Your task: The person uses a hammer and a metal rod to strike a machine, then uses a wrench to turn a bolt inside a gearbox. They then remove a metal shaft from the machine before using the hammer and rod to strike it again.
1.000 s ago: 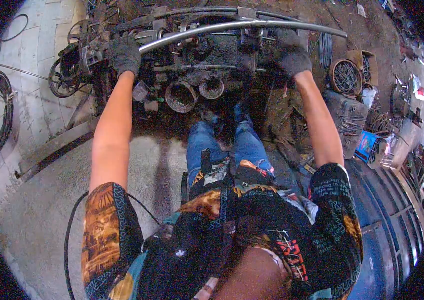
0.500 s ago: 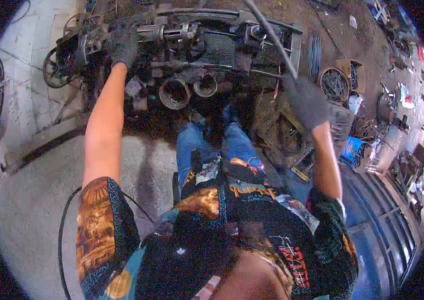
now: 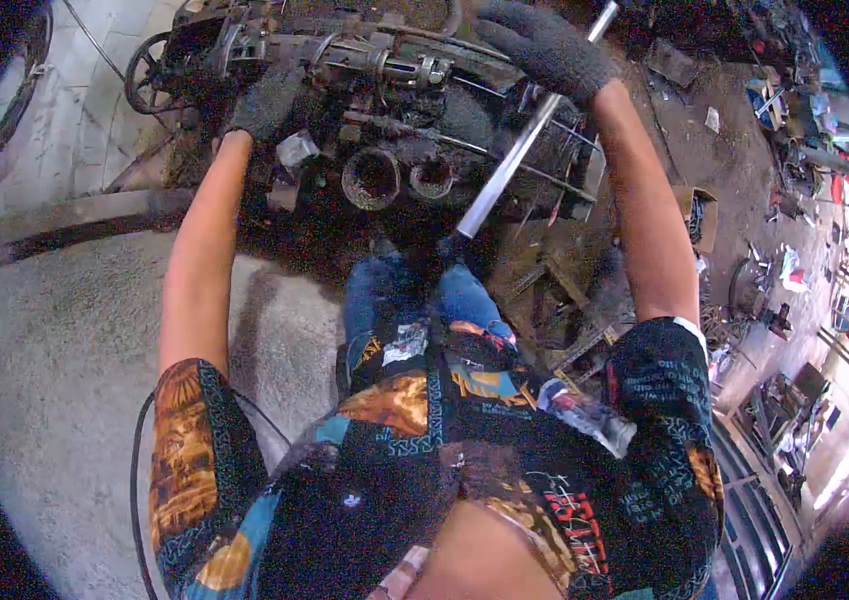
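My left hand point(image 3: 272, 102), in a dark glove, lies against the left part of a dark, greasy machine point(image 3: 414, 120) with rails and cylindrical fittings. Its fingers blend into the dark metal, so their grip does not show. Over the machine's far right side reaches my right hand point(image 3: 547, 50), gloved too, its fingers stretched out to the left. A long metal bar point(image 3: 509, 172) passes beneath that hand, bright along its length. It slants from the upper right down toward my knees. Whether palm or thumb touches the bar is hidden.
Two round, hollow metal openings point(image 3: 371, 180) face me on the machine's near side. A handwheel point(image 3: 151, 75) sits at its left end. Across the floor lies a metal beam point(image 3: 94, 222). A cardboard box point(image 3: 701, 215) and scattered scrap stand on the right.
My right hand has moved up and left, its fingers going from closed round a bar to stretched out. The bar now slants the other way. The view has shifted; my left hand remains at the machine.
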`<state>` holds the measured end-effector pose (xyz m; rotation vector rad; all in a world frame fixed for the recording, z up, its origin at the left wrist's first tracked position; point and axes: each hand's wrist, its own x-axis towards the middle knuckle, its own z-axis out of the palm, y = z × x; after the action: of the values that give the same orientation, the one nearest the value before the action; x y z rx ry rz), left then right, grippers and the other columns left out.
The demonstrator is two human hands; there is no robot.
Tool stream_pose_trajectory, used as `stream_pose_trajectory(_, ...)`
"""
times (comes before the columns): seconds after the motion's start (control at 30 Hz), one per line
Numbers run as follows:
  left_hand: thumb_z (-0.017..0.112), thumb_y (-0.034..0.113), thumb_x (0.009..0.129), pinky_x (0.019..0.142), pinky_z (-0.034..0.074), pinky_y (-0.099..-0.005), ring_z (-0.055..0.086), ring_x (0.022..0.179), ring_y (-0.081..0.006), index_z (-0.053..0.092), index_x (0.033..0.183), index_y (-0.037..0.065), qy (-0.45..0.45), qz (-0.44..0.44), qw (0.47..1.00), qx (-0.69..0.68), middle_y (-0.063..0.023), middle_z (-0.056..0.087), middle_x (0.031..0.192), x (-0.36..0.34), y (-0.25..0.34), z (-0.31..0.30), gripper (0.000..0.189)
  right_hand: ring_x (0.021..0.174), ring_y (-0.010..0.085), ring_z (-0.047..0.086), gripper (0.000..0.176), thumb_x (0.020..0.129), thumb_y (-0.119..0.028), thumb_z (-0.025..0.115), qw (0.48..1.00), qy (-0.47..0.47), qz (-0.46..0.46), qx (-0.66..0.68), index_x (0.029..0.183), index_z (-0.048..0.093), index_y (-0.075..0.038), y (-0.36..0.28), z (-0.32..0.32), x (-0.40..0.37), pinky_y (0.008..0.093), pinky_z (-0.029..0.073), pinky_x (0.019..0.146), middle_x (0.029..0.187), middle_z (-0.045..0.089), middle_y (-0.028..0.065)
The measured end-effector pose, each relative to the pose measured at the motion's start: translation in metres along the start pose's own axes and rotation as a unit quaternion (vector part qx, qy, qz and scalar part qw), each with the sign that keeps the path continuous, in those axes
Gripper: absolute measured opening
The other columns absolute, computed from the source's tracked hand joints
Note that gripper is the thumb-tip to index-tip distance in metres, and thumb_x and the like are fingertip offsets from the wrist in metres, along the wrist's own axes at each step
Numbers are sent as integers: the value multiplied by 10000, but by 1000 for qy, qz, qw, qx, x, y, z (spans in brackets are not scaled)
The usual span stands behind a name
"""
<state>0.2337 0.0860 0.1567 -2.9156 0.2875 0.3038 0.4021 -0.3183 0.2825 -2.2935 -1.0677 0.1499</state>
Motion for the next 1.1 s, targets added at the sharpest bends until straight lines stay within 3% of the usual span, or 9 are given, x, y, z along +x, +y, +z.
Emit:
stream_pose_trajectory(0.07, 330, 153, 977, 1202, 200, -384, 234, 1460, -288, 303, 1486, 23, -75, -32, 996, -38, -178, 222, 1578, -5, 1, 11, 526, 1191, 353, 555, 533, 933, -435, 548, 988, -140, -29, -54, 1272, 565, -24, 38, 0, -2, 411, 437, 1013, 1297, 575, 200)
stream_pose_trajectory(0.13, 327, 159, 978, 1193, 230, -384, 267, 1446, -296, 328, 1475, 25, 66, -24, 995, -69, -191, 272, 1556, -11, -20, 74, 515, 1096, 362, 600, 513, 926, -452, 548, 966, -123, -133, -183, 1178, 618, -11, 47, -5, -18, 423, 461, 955, 1211, 626, 188)
stream_pose_trajectory(0.2, 324, 156, 979, 1190, 238, -382, 286, 1436, -297, 342, 1468, 27, 46, -35, 996, -75, -189, 293, 1545, -13, -18, 63, 506, 1063, 371, 605, 511, 905, -461, 574, 942, -260, 210, -40, 1151, 630, -16, 16, -22, -35, 431, 472, 904, 1169, 635, 197)
stream_pose_trajectory(0.43, 326, 120, 980, 1172, 277, -372, 367, 1391, -294, 422, 1425, 39, -64, -130, 986, -79, -172, 381, 1503, -57, 50, -66, 463, 893, 403, 632, 499, 805, -498, 671, 964, 123, 121, -204, 971, 659, -28, 10, 4, -112, 458, 485, 778, 947, 662, 223)
stream_pose_trajectory(0.6, 368, 195, 1002, 1151, 300, -386, 386, 1371, -325, 467, 1385, 21, 110, -29, 980, -164, -191, 421, 1469, -65, 19, 29, 432, 810, 404, 638, 563, 778, -598, 667, 966, -41, 151, -207, 860, 673, -40, 60, -25, -93, 477, 488, 716, 854, 667, 211)
stream_pose_trajectory(0.7, 370, 311, 1019, 1144, 302, -397, 380, 1370, -342, 467, 1376, -1, 19, -247, 879, -408, -199, 434, 1457, -59, 50, -35, 484, 771, 402, 643, 594, 775, -630, 656, 967, -102, 146, -184, 824, 684, -39, 78, -23, -86, 485, 488, 686, 811, 666, 216)
stream_pose_trajectory(0.87, 384, 373, 1020, 1122, 324, -399, 431, 1332, -345, 478, 1371, 12, 148, -178, 931, -282, -191, 470, 1428, -11, 37, 6, 512, 753, 406, 647, 635, 751, -649, 666, 964, -133, 148, -179, 816, 690, -18, 102, -21, -86, 483, 491, 676, 795, 661, 237)
stream_pose_trajectory(1.03, 427, 166, 983, 1055, 410, -423, 507, 1260, -353, 480, 1392, 81, 280, -9, 916, -288, -206, 515, 1373, 30, 94, -85, 421, 789, 417, 644, 589, 730, -629, 680, 956, -94, 194, -199, 829, 693, -49, 128, -31, -112, 484, 498, 713, 833, 665, 230)
stream_pose_trajectory(1.1, 462, 144, 952, 874, 525, -450, 636, 1053, -318, 494, 1389, 137, 265, 132, 955, -8, -185, 627, 1193, 48, 113, -83, 438, 859, 414, 647, 471, 751, -527, 668, 955, -54, 157, -247, 936, 706, -95, 171, -12, -120, 496, 506, 758, 944, 679, 213)
